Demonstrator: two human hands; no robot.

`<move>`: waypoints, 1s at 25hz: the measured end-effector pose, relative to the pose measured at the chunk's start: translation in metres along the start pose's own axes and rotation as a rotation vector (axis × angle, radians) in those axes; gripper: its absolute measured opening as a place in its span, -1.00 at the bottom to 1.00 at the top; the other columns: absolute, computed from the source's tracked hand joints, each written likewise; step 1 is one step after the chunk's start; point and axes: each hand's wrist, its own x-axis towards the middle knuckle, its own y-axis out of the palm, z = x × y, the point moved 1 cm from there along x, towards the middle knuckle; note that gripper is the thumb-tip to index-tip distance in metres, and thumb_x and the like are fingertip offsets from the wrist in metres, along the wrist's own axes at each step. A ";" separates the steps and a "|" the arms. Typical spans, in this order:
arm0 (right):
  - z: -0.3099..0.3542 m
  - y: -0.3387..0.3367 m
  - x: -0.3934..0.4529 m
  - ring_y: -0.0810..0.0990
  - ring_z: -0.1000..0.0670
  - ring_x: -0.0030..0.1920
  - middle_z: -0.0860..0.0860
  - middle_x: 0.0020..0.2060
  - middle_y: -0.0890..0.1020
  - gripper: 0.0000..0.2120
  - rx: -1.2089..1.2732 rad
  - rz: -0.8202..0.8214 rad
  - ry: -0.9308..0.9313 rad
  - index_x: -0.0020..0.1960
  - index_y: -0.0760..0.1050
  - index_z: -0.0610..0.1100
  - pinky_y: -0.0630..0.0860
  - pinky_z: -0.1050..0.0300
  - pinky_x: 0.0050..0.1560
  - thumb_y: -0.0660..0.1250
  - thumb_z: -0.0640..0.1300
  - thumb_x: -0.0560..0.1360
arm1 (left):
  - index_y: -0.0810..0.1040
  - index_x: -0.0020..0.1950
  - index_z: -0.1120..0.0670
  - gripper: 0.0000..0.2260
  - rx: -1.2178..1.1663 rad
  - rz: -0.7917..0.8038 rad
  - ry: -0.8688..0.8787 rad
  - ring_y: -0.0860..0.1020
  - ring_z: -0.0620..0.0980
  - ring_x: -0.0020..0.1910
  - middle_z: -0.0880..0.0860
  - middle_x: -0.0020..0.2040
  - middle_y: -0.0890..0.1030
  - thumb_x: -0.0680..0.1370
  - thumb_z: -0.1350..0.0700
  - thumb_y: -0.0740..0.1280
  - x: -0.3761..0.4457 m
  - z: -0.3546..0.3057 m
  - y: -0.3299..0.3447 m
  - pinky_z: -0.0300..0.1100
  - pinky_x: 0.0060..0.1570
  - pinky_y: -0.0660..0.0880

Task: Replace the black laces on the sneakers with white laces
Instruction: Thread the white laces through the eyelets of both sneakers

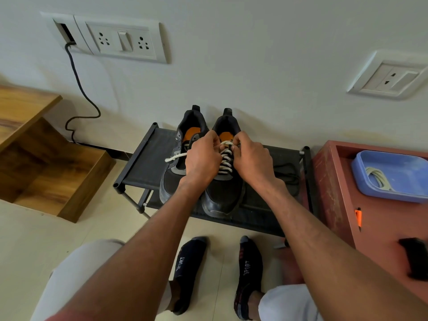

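White braided lace (225, 162), matte black sneaker (223, 193)

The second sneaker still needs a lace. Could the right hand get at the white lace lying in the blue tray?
Probably yes. The spare white lace lies uncovered in the open blue tray on the red cabinet, on that side. But the right hand first has to release the lace on the right sneaker.

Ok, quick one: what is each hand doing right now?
Left hand: pinches the white lace at the top of the right-side sneaker.
Right hand: pinches the same lace.
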 end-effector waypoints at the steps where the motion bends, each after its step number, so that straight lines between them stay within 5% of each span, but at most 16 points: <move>1: 0.001 0.002 0.000 0.53 -0.04 -0.33 0.04 -0.28 0.56 -0.91 -0.005 -0.012 -0.005 0.15 0.38 -0.07 0.47 0.00 -0.31 0.22 -0.07 0.71 | 0.49 -0.02 -0.03 -0.92 0.006 0.001 -0.007 0.56 -0.01 -0.24 -0.05 -0.22 0.57 0.67 0.06 0.33 0.000 0.000 0.001 -0.07 -0.30 0.43; 17: -0.002 -0.004 0.003 0.57 -0.04 -0.30 0.05 -0.24 0.54 -0.73 0.038 0.106 0.062 0.34 0.32 -0.03 0.52 -0.02 -0.25 0.27 -0.18 0.67 | 0.46 0.10 -0.06 -0.85 -0.047 0.057 0.023 0.54 0.04 -0.24 -0.03 -0.20 0.56 0.67 0.19 0.18 0.005 -0.002 -0.006 -0.06 -0.33 0.37; 20: -0.005 -0.007 0.005 0.67 -0.14 -0.23 -0.03 -0.12 0.64 -0.75 0.109 0.049 0.163 0.31 0.37 0.01 0.62 -0.07 -0.17 0.32 -0.12 0.66 | 0.47 0.12 0.03 -0.91 -0.023 0.035 0.008 0.55 0.06 -0.14 0.00 -0.05 0.56 0.68 0.18 0.22 0.009 -0.001 -0.012 -0.04 -0.21 0.36; 23: -0.007 -0.008 0.004 0.62 -0.12 -0.05 -0.04 0.04 0.60 -0.82 -0.015 0.017 0.172 0.23 0.57 -0.03 0.45 0.06 -0.13 0.37 -0.03 0.65 | 0.52 0.21 0.13 -0.81 0.156 0.045 0.051 0.53 0.19 -0.09 0.12 0.24 0.43 0.61 0.27 0.30 0.010 0.000 -0.014 0.00 -0.09 0.41; 25: -0.006 -0.010 0.005 0.55 -0.07 -0.07 -0.03 0.07 0.51 -0.85 -0.023 -0.022 0.164 0.16 0.64 -0.02 0.39 0.09 -0.15 0.39 0.00 0.65 | 0.53 0.11 0.15 -0.89 0.212 0.053 0.093 0.55 0.22 -0.11 0.12 0.22 0.43 0.60 0.29 0.33 0.010 0.001 -0.015 0.03 -0.14 0.43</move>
